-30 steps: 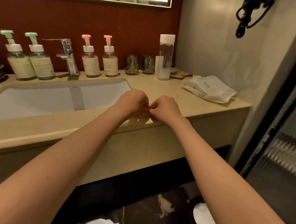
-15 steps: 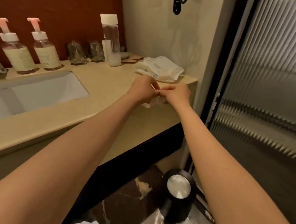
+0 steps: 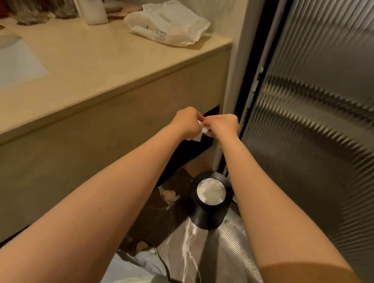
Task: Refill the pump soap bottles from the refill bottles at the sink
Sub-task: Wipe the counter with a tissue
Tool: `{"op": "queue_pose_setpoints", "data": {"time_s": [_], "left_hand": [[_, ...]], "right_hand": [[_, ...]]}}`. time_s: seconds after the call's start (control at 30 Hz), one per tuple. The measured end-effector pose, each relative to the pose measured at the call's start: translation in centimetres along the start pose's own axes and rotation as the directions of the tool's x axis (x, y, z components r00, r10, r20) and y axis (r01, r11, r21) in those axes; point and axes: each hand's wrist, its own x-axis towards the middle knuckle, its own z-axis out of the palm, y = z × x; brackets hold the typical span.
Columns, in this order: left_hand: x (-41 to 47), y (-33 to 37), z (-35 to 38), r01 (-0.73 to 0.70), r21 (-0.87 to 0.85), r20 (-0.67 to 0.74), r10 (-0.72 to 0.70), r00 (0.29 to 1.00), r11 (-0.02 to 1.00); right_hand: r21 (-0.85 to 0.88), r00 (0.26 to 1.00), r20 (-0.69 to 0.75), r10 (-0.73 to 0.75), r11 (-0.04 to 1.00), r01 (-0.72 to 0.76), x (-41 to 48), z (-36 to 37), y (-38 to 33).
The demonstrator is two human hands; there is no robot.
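Sink [image 3: 13,65] at the far left edge, only one corner in frame, set into the table [image 3: 103,66]. Back of table, blurred: glasses [image 3: 63,4], then the refill bottle [image 3: 94,6] just right of them. It is upright, its top is cut off by the frame, and there is white liquid low in it. It sits well apart from both hands.

Further right, a crumpled white packet [image 3: 169,24] lies flat near the table's right end; the print on it is too blurred to read.

Both arms reach out in front of the table's front panel, off the tabletop.
- Left grip [image 3: 186,121]: fingers curled, pinching a white scrap [image 3: 201,132].
- Right grip [image 3: 223,126]: fingers curled too, pinching the same scrap from the other side. Knuckles of the two are nearly touching.
- Can't tell what the scrap is, too small.

Below the hands, on the dark marble floor [image 3: 155,218], a round black bin [image 3: 207,217] with white stuff inside. Ribbed glass door [image 3: 326,106] fills the right side, its dark frame just beside the right grip.
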Motion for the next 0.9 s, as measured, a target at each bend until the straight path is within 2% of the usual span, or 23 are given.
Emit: {"op": "queue_pose_setpoints", "data": {"time_s": [0.17,0.37,0.57,0.77,0.9], "left_hand": [[1.0,-1.1,4.6,0.038,-0.082,0.08,-0.032,0.996,0.996],[3.0,-2.3,8.8,0.112,-0.123,0.203,-0.085,0.975,0.986],[5.1,-2.9,12.0,0.166,-0.149,0.348,-0.106,0.932,0.975],[5.5,-4.3,12.2,0.216,-0.043,0.44,-0.176,0.881,0.975],[5.1,-6.1,11.1,0.209,-0.044,0.42,-0.172,0.891,0.977]], "right_hand": [[0.086,0.997,-0.025,0.071,0.994,-0.068,3.0,1.4,3.8],[0.078,0.98,-0.076,0.183,0.981,-0.177,5.6,1.1,7.5],[0.075,0.978,-0.083,0.191,0.98,-0.185,7.6,2.0,9.9],[0.027,0.972,-0.078,0.223,0.975,-0.221,8.6,2.0,11.2],[0.01,0.966,-0.074,0.249,0.968,-0.249,8.6,1.8,11.6]]}}
